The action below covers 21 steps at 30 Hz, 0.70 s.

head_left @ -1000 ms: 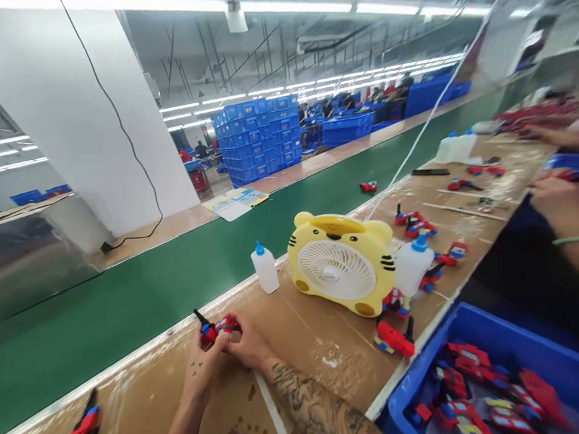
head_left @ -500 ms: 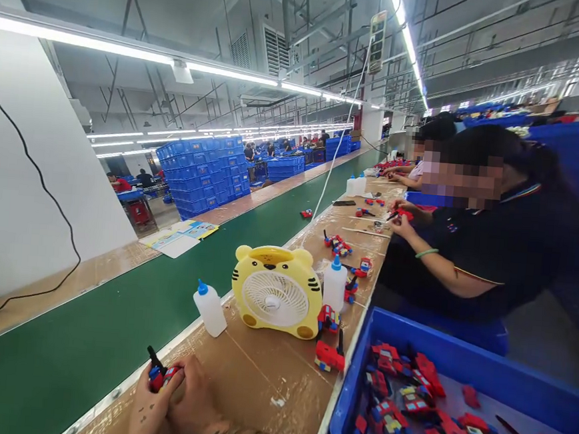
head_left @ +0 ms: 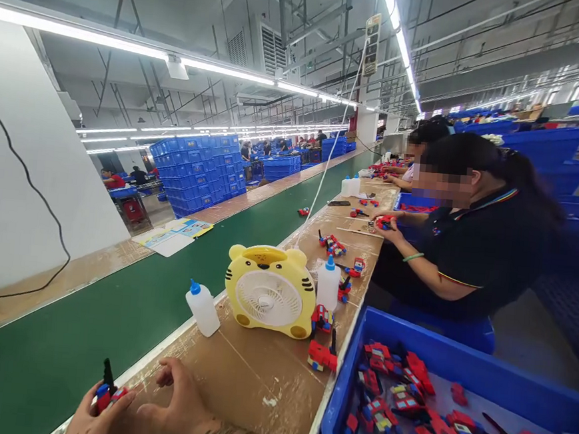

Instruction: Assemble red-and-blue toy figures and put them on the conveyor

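Observation:
At the bottom edge, my left hand (head_left: pixel 96 419) grips a small red and blue toy robot (head_left: pixel 105 390) with a black part sticking up, over the edge of the green conveyor belt (head_left: pixel 59 339). My right hand (head_left: pixel 174 405) lies just to its right on the cardboard-covered bench (head_left: pixel 256 381), fingers loosely curled, holding nothing. A blue bin (head_left: pixel 438 362) with several red and blue toy parts stands at the lower right.
A yellow tiger-shaped fan (head_left: pixel 270 290) stands on the bench between two white squeeze bottles with blue caps (head_left: pixel 202 309) (head_left: pixel 328 283). Loose toy robots (head_left: pixel 322 357) lie near it. A seated co-worker (head_left: pixel 473 238) works to the right. Stacked blue crates (head_left: pixel 197 170) stand beyond the belt.
The view swung up and right. My left hand carried the toy left toward the belt, and my right hand let go of it.

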Motion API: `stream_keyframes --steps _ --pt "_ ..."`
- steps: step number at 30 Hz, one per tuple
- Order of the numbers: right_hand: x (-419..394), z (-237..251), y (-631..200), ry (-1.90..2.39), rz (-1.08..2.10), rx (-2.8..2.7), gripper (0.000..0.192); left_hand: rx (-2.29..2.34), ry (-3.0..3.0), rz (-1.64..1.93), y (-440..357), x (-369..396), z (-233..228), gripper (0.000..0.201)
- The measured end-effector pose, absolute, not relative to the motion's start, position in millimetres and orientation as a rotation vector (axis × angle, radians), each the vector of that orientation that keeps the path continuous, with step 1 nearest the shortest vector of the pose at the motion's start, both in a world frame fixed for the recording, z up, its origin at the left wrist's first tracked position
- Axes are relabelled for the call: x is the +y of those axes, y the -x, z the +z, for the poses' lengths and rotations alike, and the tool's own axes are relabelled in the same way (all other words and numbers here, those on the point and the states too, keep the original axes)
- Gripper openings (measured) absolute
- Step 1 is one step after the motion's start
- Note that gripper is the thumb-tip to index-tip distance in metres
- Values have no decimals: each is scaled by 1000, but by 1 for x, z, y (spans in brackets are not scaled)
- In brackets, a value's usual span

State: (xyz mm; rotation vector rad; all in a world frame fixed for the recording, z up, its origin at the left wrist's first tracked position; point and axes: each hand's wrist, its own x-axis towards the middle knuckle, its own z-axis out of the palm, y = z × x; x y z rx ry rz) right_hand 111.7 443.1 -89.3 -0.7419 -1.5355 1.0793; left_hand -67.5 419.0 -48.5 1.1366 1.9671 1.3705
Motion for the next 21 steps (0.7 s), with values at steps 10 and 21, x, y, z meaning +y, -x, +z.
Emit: stream_keyframes --steps 10,21 --pt "435 -92 -104 725 1128 -1473 55 2310 -1706 474 124 435 -25 74" --pt "430 -88 -104 772 1204 -1560 25 2595 -1408 269 146 491 -10 73"
